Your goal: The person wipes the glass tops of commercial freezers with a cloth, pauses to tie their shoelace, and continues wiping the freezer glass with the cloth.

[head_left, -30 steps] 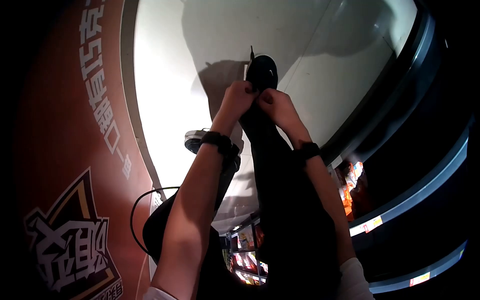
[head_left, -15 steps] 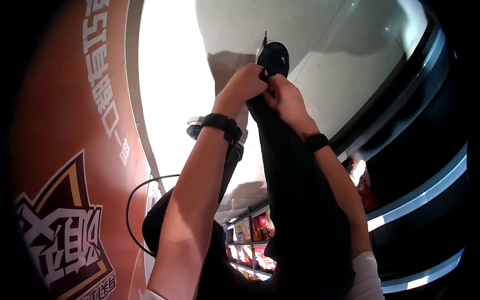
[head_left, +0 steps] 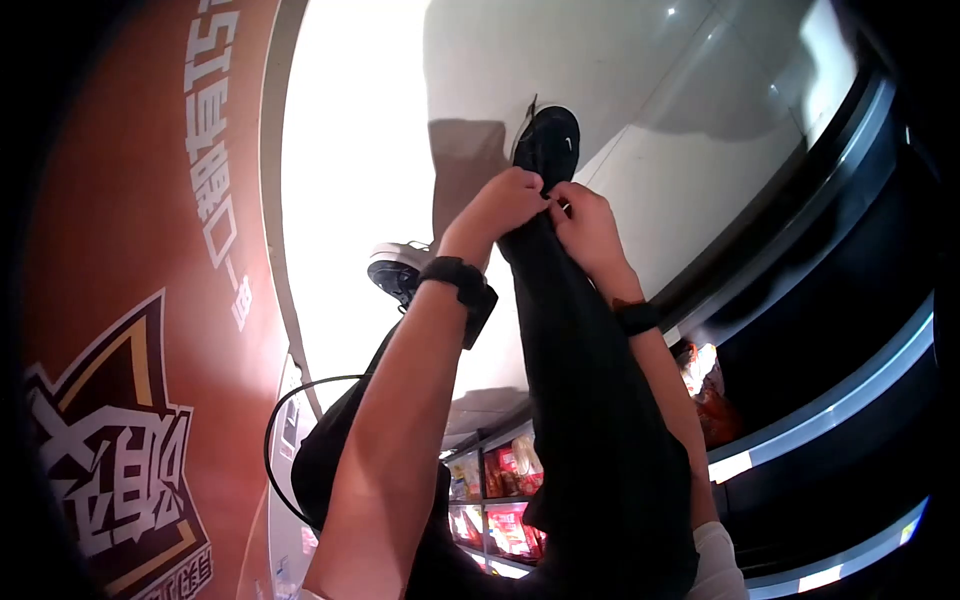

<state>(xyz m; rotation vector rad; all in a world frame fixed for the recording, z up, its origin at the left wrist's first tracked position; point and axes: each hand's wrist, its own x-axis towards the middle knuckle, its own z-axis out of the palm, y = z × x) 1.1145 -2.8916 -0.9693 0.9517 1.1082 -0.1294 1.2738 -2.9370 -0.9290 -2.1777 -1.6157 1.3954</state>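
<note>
A black sneaker [head_left: 553, 138] with a white logo and pale sole edge is on the foot stretched out ahead. My left hand [head_left: 508, 203] is closed in a pinch at the shoe's ankle end, seemingly on its dark shoelace. Close beside it, my right hand [head_left: 584, 222] pinches at the same spot, its thumb and forefinger curled together. The lace between the fingertips is mostly hidden. A thin dark strip [head_left: 532, 104] sticks up at the shoe's left edge. Both hands rest over the lower end of the black trouser leg [head_left: 590, 400].
The other sneaker [head_left: 392, 272] stands on the pale floor [head_left: 350, 150] to the left. An orange-red printed panel [head_left: 120, 230] lines the left side. Curved dark shelves with light edges [head_left: 840, 405] are at right. Snack packets [head_left: 512, 528] fill shelves behind. A black cable [head_left: 268, 440] loops at left.
Both hands have drawn back from the shoe toward me and stay close together. The shoe sits lower in view, and the other sneaker shows more fully.
</note>
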